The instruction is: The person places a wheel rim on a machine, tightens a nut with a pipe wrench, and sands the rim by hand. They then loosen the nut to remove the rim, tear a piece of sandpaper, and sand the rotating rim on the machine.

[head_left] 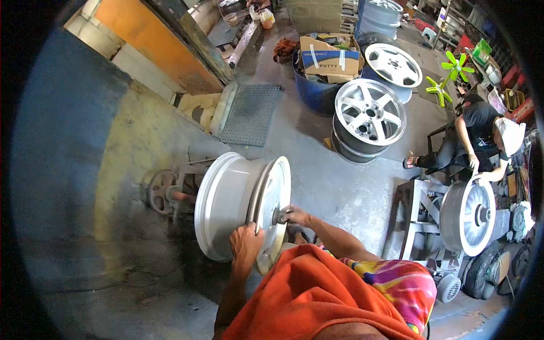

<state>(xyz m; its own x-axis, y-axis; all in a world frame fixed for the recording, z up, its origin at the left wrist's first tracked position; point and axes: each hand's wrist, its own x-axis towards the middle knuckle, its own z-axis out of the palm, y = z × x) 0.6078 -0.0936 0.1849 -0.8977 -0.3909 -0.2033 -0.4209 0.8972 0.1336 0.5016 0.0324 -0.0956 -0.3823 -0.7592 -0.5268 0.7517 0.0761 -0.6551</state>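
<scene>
Silver rim (235,198) is standing on edge in front of wearer, w/ spoked pulley (162,192) sitting L of it; rim's apparently riding on that shaft. R hand (297,216) is clamping round dark hub fitting (279,216), mid of rim's outer face. L hand (247,245) is touching rim's near edge; can't tell if fingers are curling tight or just resting. Step in hand is prob. seating or freeing hub fitting, can't tell which. Next move is prob. calling for firm R grip, L hand bracing so rim isn't turning. Perforated mat (249,116) is lying beyond rim; spoked wheel (370,113) is topping a stack, R of rim & farther off. Far R of rim, co-worker (479,133) is sitting bent over, hands touching top of another white wheel (471,218).
</scene>
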